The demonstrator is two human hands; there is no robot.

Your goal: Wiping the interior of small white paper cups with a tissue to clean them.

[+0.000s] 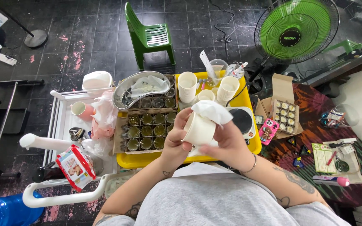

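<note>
A yellow tray fills the centre of the frame, crowded nearly to its rim. Its left half is taken by a cardboard box of small glass jars, with a steel kidney dish lying across the box's upper edge. Two stacks of paper cups stand at the upper middle of the tray, and a small hot plate sits at its right, just beside the hands. Open room is seen only over the lap, at the lower centre, and on the dark floor in the upper part of the frame, where a green chair and a green fan stand. A white trolley abuts the tray's left edge; a pink phone and an open carton lie past its right edge.

A cup is held at centre frame, above the tray's lower edge. Its long axis is tilted, with the base toward the lower left; the mouth, at the upper right, is covered by a white cloth draped over the rim.

The cup is gripped by the left hand from the left side, fingers curled closed around its wall. The right hand is closed on the cloth and touches the cup's lower right side, the thumb lying under the cup.
</note>
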